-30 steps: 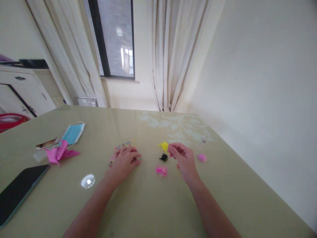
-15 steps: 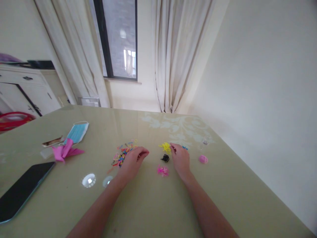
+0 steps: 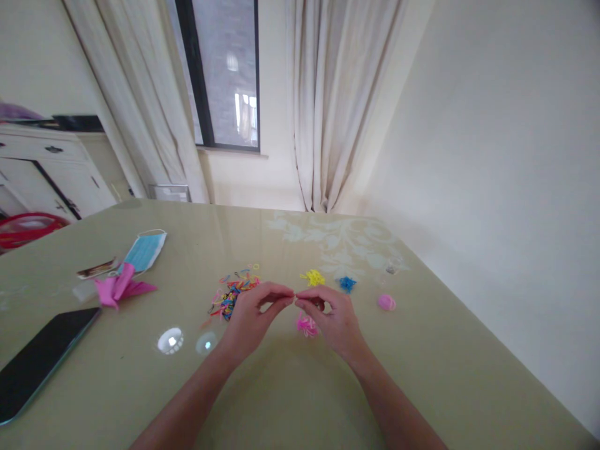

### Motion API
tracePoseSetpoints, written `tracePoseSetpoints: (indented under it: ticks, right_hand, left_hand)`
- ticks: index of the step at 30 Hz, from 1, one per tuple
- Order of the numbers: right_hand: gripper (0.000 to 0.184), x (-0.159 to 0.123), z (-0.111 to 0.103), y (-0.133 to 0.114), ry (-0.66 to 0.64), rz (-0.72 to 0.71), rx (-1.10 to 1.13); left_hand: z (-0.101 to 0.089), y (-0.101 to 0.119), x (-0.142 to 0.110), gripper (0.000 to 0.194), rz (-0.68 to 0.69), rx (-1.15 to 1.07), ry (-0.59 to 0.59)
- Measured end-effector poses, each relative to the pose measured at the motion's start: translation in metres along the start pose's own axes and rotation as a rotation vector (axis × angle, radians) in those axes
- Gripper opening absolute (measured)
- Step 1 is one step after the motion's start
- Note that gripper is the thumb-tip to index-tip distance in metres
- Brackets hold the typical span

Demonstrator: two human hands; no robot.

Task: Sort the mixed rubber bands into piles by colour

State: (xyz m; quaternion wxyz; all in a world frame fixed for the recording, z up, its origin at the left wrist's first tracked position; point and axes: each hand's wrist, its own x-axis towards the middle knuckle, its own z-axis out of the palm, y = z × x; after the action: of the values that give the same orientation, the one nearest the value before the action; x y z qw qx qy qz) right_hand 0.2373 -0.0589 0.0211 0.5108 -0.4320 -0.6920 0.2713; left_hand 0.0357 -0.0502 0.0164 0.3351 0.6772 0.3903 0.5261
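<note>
My left hand [image 3: 255, 315] and my right hand [image 3: 335, 314] meet fingertip to fingertip above the table, each with thumb and forefinger pinched. Whatever lies between the tips is too small to make out. Left of my left hand is a mixed heap of small coloured rubber bands [image 3: 230, 299]. Beyond my right hand sit a pile of yellow bands [image 3: 314, 277] and a pile of blue bands [image 3: 347, 284]. Pink bands [image 3: 307, 325] lie just under my right thumb. The black pile is mostly hidden behind my fingers.
A pink ball-like object [image 3: 387, 302] and a small clear container [image 3: 392, 269] stand on the right. At left are a black phone [image 3: 47, 359], a pink folded-paper shape [image 3: 122, 287], a blue face mask [image 3: 145, 251] and a brown-patterned strip [image 3: 96, 269]. Light reflections show on the tabletop [image 3: 281, 406].
My left hand has left the mixed heap and moved right. My right hand has drawn back from the yellow pile towards it, uncovering the blue pile; the fingertips now meet.
</note>
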Motion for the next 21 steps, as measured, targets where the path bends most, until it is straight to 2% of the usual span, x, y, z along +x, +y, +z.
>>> tracePoseSetpoints:
  ticks: [6, 10, 13, 15, 18, 20, 21]
  right_hand:
    - [0.003, -0.001, -0.003, -0.007, -0.026, -0.053, -0.015]
    - [0.010, -0.003, -0.003, -0.017, -0.017, -0.127, -0.046]
    - [0.011, -0.003, -0.007, -0.021, -0.006, -0.109, -0.010]
    - [0.006, -0.003, -0.012, -0.021, 0.013, -0.078, 0.058]
    - [0.003, -0.001, -0.022, -0.021, 0.045, -0.045, 0.199]
    - [0.007, 0.000, -0.027, -0.022, 0.053, -0.036, 0.278]
    - [0.008, 0.000, -0.029, -0.023, 0.053, -0.036, 0.305]
  left_hand:
    - [0.002, 0.004, -0.002, 0.019, -0.078, -0.111, -0.005]
    - [0.004, 0.006, -0.003, 0.021, -0.136, -0.195, -0.023]
    - [-0.002, 0.006, 0.000, 0.023, -0.145, -0.230, -0.030]
    - [-0.013, 0.003, 0.005, 0.025, -0.141, -0.172, 0.021]
    - [-0.035, -0.008, 0.012, 0.031, -0.164, 0.032, 0.201]
    - [-0.046, -0.019, 0.014, 0.030, -0.161, 0.277, 0.210]
    - [-0.047, -0.024, 0.014, 0.026, -0.145, 0.412, 0.157]
